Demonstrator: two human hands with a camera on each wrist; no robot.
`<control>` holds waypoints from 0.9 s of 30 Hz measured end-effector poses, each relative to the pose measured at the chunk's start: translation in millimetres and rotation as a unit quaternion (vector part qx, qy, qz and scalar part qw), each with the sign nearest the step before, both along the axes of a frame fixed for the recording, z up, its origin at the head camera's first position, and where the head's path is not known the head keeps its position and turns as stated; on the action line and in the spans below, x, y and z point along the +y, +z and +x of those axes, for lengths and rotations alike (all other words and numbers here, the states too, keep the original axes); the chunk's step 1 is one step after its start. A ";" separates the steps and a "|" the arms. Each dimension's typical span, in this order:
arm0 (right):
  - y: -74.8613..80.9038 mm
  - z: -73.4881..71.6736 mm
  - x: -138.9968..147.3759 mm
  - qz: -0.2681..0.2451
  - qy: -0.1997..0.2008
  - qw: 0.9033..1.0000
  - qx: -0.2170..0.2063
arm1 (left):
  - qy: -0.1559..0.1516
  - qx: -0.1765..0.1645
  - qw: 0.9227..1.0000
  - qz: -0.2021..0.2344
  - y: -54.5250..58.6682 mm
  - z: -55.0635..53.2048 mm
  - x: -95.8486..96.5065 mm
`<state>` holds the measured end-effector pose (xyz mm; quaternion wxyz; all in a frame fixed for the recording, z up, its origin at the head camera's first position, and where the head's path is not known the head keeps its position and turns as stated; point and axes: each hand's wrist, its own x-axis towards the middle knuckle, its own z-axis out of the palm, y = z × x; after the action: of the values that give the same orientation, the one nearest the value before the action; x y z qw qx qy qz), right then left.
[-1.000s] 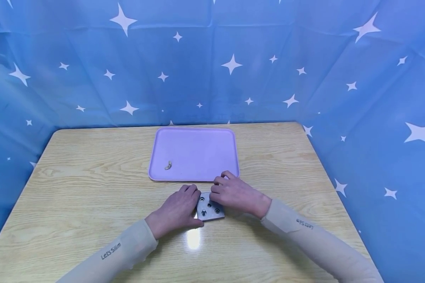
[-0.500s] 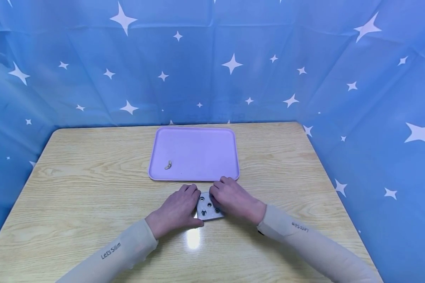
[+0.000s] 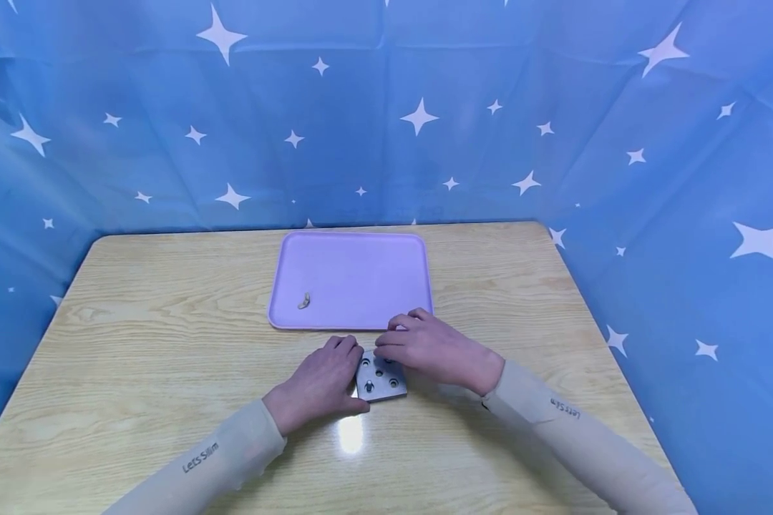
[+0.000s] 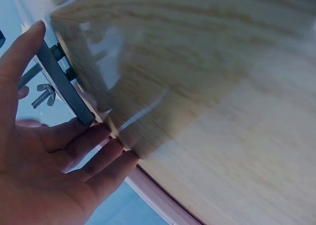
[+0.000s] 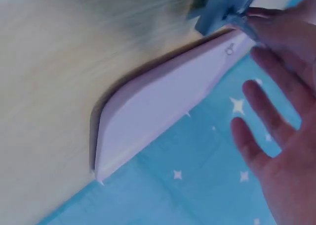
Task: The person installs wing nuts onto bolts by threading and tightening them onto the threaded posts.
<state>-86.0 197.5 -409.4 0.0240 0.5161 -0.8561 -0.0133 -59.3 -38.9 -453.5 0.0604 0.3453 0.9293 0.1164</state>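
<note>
A grey metal plate (image 3: pixel 380 388) with several holes lies between my hands. My left hand (image 3: pixel 318 383) grips it by the edges, thumb at the near side and fingers at the far side. One bare bolt (image 4: pixel 29 75) sticks up from the plate. Beside it a wing nut (image 4: pixel 45 94) sits on a second bolt, and bolt heads (image 4: pixel 57 52) show underneath. Over the plate's far part, my right hand (image 3: pixel 438 350) has its thumb and index finger at this wing nut, the other fingers spread. In the head view those fingers hide the nut.
A purple tray (image 3: pixel 361 279) lies just beyond the hands on the wooden table (image 3: pixel 167 315). Another wing nut (image 3: pixel 305 300) rests in the tray's near left part. A blue star-patterned curtain (image 3: pixel 361 107) hangs behind and beside the table.
My right hand rolled inward over the plate's far part, then turned back outward with its fingers lifted. My left hand and the plate have stayed put.
</note>
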 end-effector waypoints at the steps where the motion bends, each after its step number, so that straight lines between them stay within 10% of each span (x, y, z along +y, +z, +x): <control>1: 1.0 -1.1 1.4 0.010 0.021 1.000 0.011 | 0.001 0.000 1.000 0.000 -0.2 0.1 -0.4; 7: -4.9 -3.2 2.8 0.045 0.061 0.996 0.048 | 0.001 -0.002 1.000 0.006 -0.3 0.5 -1.5; 27: -21.1 -1.7 -12.4 0.019 0.020 0.996 0.087 | 0.000 0.001 1.000 -0.005 1.8 0.7 -1.6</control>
<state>-87.8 185.1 -430.5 0.0891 0.5306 -0.8397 -0.0741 -58.6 -40.4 -451.7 0.0614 0.3451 0.9299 0.1111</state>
